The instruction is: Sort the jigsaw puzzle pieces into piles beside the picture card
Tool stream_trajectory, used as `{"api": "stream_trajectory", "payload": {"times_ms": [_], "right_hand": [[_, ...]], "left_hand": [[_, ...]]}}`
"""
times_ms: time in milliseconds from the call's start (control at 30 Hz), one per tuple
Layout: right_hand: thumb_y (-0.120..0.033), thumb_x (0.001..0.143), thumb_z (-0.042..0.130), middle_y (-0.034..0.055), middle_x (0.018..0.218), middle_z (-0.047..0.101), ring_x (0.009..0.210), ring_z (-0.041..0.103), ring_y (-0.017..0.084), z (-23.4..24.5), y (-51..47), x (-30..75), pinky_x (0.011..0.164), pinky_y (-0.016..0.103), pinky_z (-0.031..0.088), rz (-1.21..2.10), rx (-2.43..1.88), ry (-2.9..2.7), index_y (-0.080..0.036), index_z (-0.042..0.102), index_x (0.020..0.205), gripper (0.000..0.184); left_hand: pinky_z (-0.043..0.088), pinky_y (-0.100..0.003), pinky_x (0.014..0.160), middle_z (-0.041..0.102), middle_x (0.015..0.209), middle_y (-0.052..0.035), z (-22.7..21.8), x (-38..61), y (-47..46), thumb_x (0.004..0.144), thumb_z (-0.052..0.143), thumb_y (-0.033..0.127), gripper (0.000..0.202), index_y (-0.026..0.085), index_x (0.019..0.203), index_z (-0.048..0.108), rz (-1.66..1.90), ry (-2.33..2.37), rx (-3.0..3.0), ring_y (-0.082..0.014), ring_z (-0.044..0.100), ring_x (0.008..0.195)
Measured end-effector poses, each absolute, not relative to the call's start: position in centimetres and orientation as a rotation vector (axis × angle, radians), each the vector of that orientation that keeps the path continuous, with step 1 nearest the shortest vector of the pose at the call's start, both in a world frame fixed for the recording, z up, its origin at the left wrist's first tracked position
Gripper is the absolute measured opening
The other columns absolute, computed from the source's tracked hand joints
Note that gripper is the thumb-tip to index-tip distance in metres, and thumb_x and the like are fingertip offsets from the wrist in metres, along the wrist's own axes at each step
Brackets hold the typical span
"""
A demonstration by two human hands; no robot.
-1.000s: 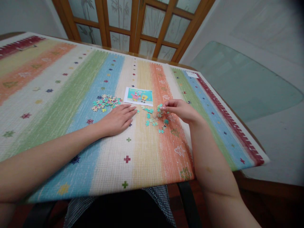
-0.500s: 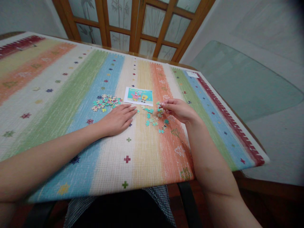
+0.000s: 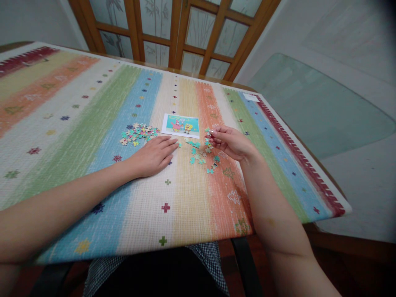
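My left hand [image 3: 155,156] lies flat on the tablecloth, fingers stretched out, beside a heap of mixed jigsaw puzzle pieces [image 3: 140,134]. Just beyond its fingertips is a small picture card [image 3: 182,125] with cartoon figures on a teal background. On the right, my right hand [image 3: 229,142] is closed in a pinch at a small puzzle piece [image 3: 207,131], its other fingers curled under. Below and left of that hand, several teal and pale puzzle pieces [image 3: 198,154] are spread loosely over the yellow and orange stripes. The hand partly covers some of them.
A striped tablecloth [image 3: 148,210] covers the table. A small white paper [image 3: 251,97] lies near its far right corner. Wood-framed glass doors [image 3: 176,37] stand behind the table, and a pale green glass panel [image 3: 318,103] is at the right. The table's front edge is close to my lap.
My right hand has shifted very slightly, and its pinching fingers have come a little higher. My left hand, the card and the loose pieces look unmoved.
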State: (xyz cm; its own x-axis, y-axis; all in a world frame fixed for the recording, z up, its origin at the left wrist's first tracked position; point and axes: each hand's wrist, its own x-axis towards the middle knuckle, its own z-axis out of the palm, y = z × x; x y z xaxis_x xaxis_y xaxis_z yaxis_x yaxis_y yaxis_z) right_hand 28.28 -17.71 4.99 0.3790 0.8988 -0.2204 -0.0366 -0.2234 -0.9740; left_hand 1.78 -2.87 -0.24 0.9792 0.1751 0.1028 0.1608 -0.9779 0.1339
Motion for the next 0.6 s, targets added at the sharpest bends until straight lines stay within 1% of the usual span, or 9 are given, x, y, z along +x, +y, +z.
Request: {"api": "stream_trajectory", "payload": {"times_ms": [100,233,333,400,467,533,600], "right_hand": [[-0.041,0.064,0.094,0.0018,0.085,0.074,0.077,0.067,0.013,5.0,-17.6,27.9,0.074,0.028,0.056,1.067,-1.501,-0.783,-0.023,0.062,0.080,0.040],[-0.040,0.064,0.094,0.0021,0.086,0.075,0.080,0.069,0.014,5.0,-17.5,27.3,0.072,0.026,0.055,1.080,-1.493,-0.796,-0.022,0.062,0.079,0.039],[-0.036,0.062,0.094,0.0018,0.089,0.076,0.082,0.071,0.013,5.0,-17.3,26.9,0.072,0.025,0.055,1.113,-1.472,-0.790,-0.022,0.062,0.080,0.039],[-0.033,0.061,0.095,0.0012,0.090,0.077,0.083,0.072,0.013,5.0,-17.2,26.7,0.073,0.024,0.056,1.124,-1.459,-0.767,-0.022,0.065,0.086,0.040],[-0.030,0.063,0.094,0.0015,0.093,0.078,0.086,0.074,0.015,4.9,-17.1,26.4,0.074,0.026,0.058,1.126,-1.464,-0.757,-0.024,0.069,0.096,0.042],[-0.028,0.067,0.091,0.0029,0.096,0.078,0.091,0.075,0.016,4.8,-17.0,26.2,0.078,0.028,0.060,1.132,-1.474,-0.769,-0.025,0.071,0.107,0.045],[-0.027,0.070,0.090,0.0040,0.098,0.078,0.095,0.075,0.018,4.6,-16.9,26.1,0.082,0.030,0.061,1.143,-1.470,-0.794,-0.024,0.072,0.111,0.044]], "left_hand": [[0.024,-0.046,0.130,0.046,0.163,-0.0097,-0.3,1.8,-2.8,0.107,0.030,0.038,0.054,0.016,0.153,0.049,0.190,0.254,2.998,-0.0269,0.036,0.154],[0.024,-0.046,0.130,0.048,0.162,-0.0104,-0.3,1.8,-2.9,0.107,0.029,0.038,0.054,0.015,0.152,0.050,0.190,0.255,3.000,-0.0271,0.037,0.154],[0.023,-0.046,0.130,0.047,0.163,-0.0109,-0.2,1.8,-2.9,0.107,0.029,0.037,0.055,0.013,0.152,0.050,0.184,0.252,3.006,-0.0281,0.037,0.154],[0.024,-0.046,0.130,0.047,0.163,-0.0106,-0.2,1.8,-2.9,0.107,0.029,0.037,0.055,0.013,0.152,0.050,0.186,0.251,3.007,-0.0281,0.036,0.154],[0.025,-0.046,0.129,0.048,0.162,-0.0101,-0.2,1.8,-2.9,0.107,0.030,0.037,0.054,0.015,0.152,0.051,0.193,0.247,3.004,-0.0278,0.037,0.153],[0.025,-0.047,0.129,0.048,0.162,-0.0099,-0.2,1.8,-2.9,0.107,0.030,0.037,0.054,0.016,0.152,0.051,0.197,0.245,3.000,-0.0278,0.038,0.153],[0.026,-0.047,0.129,0.049,0.162,-0.0097,-0.1,1.8,-2.9,0.107,0.030,0.037,0.054,0.016,0.152,0.051,0.203,0.249,2.997,-0.0276,0.038,0.153]]}}
